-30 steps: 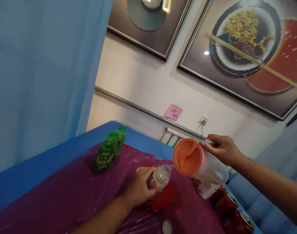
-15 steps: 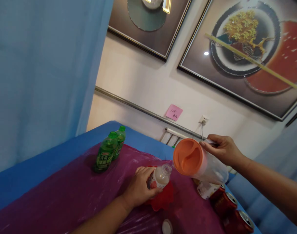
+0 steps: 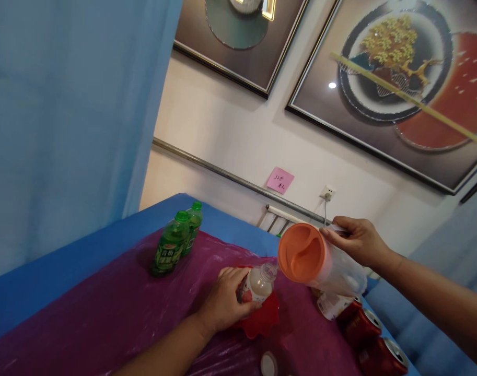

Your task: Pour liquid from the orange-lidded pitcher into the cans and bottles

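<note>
My left hand (image 3: 226, 297) is closed round a clear bottle (image 3: 262, 282) with a printed label and an uncapped mouth. Pale liquid shows inside it. Under the bottle lies a red scallop-edged dish (image 3: 257, 324), partly covered by my hand. My right hand (image 3: 356, 237) grips the handle of a translucent pitcher (image 3: 336, 271) with an orange lid (image 3: 303, 253). The pitcher is tipped towards the left, its lid close to the bottle's mouth. Whether liquid runs between them I cannot tell. A round white cap (image 3: 268, 364) lies near the front edge of the view.
Two green bottles (image 3: 170, 245) stand at the back left on the purple plastic sheet (image 3: 116, 303) over the blue table (image 3: 144, 222). Along the right edge are red cans (image 3: 359, 326) and a white can (image 3: 330, 305). Blue curtains (image 3: 66, 130) hang at the left.
Almost nothing differs. Both hands keep their hold on the bottle and the pitcher, and the view has shifted very slightly.
</note>
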Available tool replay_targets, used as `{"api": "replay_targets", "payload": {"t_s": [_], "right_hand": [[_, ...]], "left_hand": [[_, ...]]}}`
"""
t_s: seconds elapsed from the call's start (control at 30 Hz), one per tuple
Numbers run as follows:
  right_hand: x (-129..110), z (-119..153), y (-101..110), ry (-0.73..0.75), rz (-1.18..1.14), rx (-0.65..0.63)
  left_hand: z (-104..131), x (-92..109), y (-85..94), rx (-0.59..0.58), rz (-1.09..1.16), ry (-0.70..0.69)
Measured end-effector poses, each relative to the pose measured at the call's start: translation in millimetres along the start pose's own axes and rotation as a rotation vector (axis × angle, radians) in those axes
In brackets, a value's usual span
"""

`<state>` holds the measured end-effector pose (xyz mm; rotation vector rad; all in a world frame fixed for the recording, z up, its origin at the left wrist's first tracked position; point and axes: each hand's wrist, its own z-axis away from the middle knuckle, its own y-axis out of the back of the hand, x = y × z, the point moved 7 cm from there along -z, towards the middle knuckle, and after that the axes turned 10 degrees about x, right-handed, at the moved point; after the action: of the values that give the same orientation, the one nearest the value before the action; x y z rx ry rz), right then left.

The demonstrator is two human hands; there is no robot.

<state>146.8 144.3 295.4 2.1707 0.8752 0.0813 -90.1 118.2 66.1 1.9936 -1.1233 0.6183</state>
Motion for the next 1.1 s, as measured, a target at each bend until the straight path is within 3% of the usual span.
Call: {"api": "replay_targets", "payload": {"t_s": [1.1], "right_hand": [[-1.7, 0.5, -2.8, -0.027, -0.024, -0.016]], "left_hand": [[0.4, -1.1, -1.5, -0.017, 0.006, -0.003]]}}
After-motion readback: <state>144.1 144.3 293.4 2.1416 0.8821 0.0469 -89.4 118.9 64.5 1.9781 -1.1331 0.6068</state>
